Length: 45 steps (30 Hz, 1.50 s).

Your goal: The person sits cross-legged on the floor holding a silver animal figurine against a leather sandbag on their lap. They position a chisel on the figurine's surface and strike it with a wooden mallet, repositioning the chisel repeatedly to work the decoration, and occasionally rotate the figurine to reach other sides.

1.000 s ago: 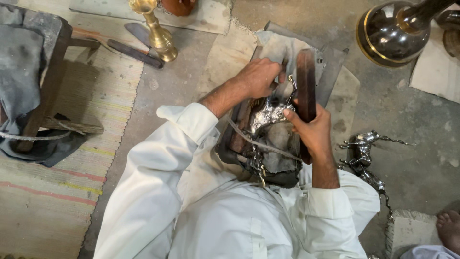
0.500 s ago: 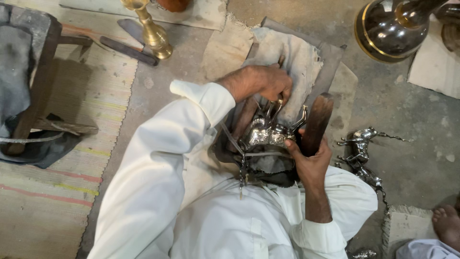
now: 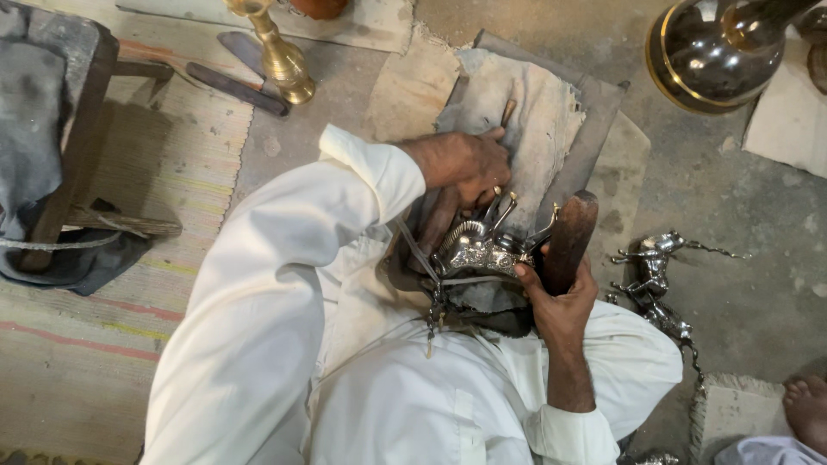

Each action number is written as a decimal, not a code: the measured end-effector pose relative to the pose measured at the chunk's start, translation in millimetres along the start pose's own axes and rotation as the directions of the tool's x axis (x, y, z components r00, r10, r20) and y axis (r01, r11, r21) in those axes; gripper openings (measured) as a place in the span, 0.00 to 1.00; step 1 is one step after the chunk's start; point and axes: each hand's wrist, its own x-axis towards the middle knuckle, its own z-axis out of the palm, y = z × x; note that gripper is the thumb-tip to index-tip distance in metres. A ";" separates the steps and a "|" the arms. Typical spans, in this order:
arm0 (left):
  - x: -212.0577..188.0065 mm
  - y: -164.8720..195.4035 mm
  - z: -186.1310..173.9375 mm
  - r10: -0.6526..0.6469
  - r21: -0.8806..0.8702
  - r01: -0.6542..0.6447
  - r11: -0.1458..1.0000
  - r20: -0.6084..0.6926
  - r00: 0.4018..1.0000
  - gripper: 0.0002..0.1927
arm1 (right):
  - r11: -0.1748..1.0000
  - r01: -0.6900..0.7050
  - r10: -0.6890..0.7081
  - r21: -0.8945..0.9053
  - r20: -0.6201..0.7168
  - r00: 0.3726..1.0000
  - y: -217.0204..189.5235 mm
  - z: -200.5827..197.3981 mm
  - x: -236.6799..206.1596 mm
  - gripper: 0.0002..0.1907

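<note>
left hand (image 3: 465, 164) pinches a thin tool (image 3: 506, 114) over the silver figurine (image 3: 478, 248); right hand (image 3: 556, 297) grips a wooden mallet (image 3: 568, 237).

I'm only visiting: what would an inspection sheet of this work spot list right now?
Surface: bare floor with a striped mat.
Job's things: silver metal figure on a worn cloth.
Clutter: brass stand, dark knife, round dark vessel, silver horse figures.
Grip: left hand holds a thin tool on the figure; right hand grips a dark wooden mallet.
Cables: nothing seen.
Surroundings: wooden stool; another person's foot.
</note>
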 end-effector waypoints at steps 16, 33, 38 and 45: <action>-3.9 22.3 32.3 0.087 0.080 -0.084 0.993 -0.032 0.996 0.14 | 1.000 0.013 -0.013 0.017 0.007 1.000 16.8 -8.6 -3.9 0.23; 5.1 9.1 14.4 0.058 0.270 -0.034 0.962 -0.079 0.995 0.17 | 0.999 0.037 -0.037 0.003 0.014 0.999 22.4 -11.3 -3.3 0.24; 0.8 12.2 14.4 0.060 0.253 -0.045 0.966 -0.052 0.997 0.17 | 0.999 0.022 -0.022 0.036 0.018 1.000 24.2 -10.8 -2.8 0.24; 11.3 17.8 18.3 0.028 0.288 -0.055 0.956 0.095 0.995 0.19 | 0.999 0.041 -0.041 0.012 0.019 0.999 24.7 -10.9 -2.1 0.23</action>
